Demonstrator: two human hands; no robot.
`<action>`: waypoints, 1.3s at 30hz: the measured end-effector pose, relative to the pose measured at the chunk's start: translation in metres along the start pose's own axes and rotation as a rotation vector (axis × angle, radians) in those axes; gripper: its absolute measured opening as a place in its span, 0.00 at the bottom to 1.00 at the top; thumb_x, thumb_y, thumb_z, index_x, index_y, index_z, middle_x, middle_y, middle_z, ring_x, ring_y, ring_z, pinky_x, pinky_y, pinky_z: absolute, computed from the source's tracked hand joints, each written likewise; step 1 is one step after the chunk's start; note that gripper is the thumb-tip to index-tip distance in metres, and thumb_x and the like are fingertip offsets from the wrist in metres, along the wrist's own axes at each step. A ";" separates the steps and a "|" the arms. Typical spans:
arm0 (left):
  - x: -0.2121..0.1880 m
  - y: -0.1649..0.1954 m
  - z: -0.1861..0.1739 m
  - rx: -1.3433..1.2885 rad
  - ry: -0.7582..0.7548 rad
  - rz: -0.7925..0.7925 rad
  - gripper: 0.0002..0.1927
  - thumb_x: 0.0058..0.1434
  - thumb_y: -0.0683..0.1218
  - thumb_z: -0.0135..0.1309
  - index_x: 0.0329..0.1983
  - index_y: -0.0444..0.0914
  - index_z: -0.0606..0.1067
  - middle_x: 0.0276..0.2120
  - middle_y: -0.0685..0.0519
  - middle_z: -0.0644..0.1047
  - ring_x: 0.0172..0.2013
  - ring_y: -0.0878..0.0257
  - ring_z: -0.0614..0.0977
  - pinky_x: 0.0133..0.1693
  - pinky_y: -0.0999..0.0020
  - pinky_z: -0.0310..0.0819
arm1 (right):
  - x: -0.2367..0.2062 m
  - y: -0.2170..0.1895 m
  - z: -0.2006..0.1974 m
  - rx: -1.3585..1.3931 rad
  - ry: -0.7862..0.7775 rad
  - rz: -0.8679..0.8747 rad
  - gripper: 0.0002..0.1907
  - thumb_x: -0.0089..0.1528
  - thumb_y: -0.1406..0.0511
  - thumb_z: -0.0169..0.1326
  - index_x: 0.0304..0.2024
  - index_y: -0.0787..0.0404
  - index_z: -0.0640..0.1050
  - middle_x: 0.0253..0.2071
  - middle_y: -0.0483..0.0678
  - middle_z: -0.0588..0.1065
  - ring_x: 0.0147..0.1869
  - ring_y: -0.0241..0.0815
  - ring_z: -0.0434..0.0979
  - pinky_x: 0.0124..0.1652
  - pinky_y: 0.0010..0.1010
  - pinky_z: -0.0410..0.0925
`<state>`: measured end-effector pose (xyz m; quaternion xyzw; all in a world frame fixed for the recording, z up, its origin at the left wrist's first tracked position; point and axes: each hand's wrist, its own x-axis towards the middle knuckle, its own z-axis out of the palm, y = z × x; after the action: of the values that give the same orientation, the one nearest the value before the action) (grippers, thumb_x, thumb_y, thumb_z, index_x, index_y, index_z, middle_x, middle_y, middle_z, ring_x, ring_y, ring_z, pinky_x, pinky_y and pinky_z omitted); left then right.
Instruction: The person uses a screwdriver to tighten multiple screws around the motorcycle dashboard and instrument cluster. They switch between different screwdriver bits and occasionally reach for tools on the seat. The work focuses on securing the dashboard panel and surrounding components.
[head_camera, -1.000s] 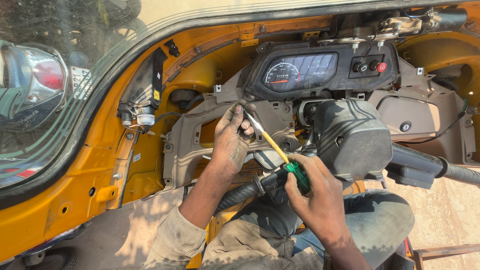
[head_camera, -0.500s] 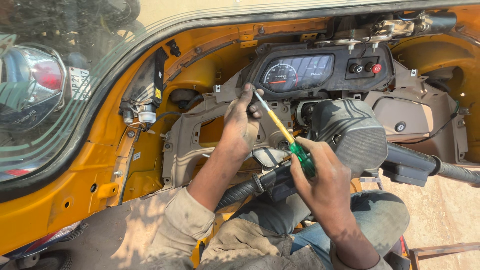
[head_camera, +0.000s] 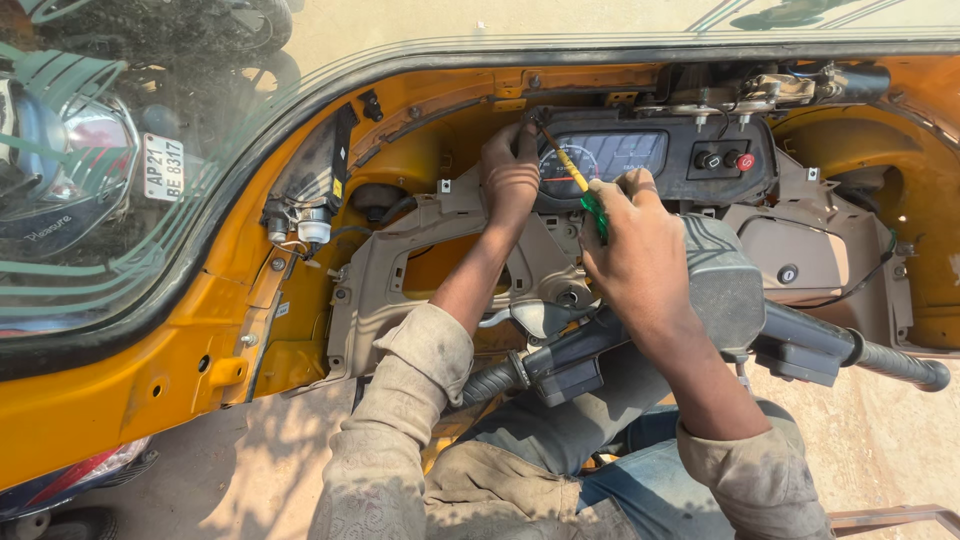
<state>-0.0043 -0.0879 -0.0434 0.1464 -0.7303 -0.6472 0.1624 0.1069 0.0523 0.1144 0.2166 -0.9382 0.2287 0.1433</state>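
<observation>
Your right hand is closed around the green plastic handle of a thin screwdriver with a yellow shaft. Your fingers are curled tight on that handle. Your left hand is up at the top left corner of the dark instrument panel with the round dial. Its fingertips are pressed together right by the tool's tip, but you cannot tell if they pinch the tip or a small screw there.

The screwdriver looks light and stiff, so it should not bend. The thin shaft may be slippery, so the fat green handle is the best place to hold it.

The tool lies on a slant. Its long line runs from the handle, low and to the right, up to the tip, high and to the left. The tip points at the panel's upper left corner, just under the orange metal body frame. The grey handlebar cover sits just beside your right wrist.
</observation>
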 end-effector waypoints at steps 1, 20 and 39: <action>-0.001 0.004 -0.003 0.044 0.001 0.069 0.15 0.71 0.51 0.50 0.48 0.36 0.81 0.28 0.45 0.80 0.30 0.58 0.80 0.39 0.62 0.75 | 0.004 0.001 0.001 0.000 -0.006 -0.005 0.20 0.57 0.70 0.61 0.52 0.64 0.77 0.47 0.60 0.73 0.41 0.63 0.79 0.40 0.50 0.72; 0.000 0.016 -0.010 0.366 -0.052 0.246 0.13 0.67 0.46 0.50 0.52 0.40 0.77 0.42 0.43 0.83 0.44 0.46 0.85 0.49 0.55 0.79 | 0.041 0.020 -0.006 0.104 0.107 -0.191 0.15 0.63 0.70 0.66 0.49 0.61 0.75 0.43 0.54 0.79 0.46 0.57 0.81 0.41 0.43 0.72; -0.014 -0.014 0.006 0.176 0.096 0.375 0.22 0.67 0.49 0.56 0.63 0.40 0.73 0.49 0.45 0.81 0.50 0.49 0.83 0.53 0.57 0.74 | 0.034 0.020 0.005 -0.057 0.184 -0.238 0.16 0.66 0.66 0.65 0.52 0.58 0.73 0.41 0.51 0.78 0.40 0.55 0.81 0.36 0.43 0.71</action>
<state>0.0056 -0.0781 -0.0586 0.0522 -0.7898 -0.5317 0.3013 0.0674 0.0540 0.1151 0.3004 -0.8949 0.2021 0.2609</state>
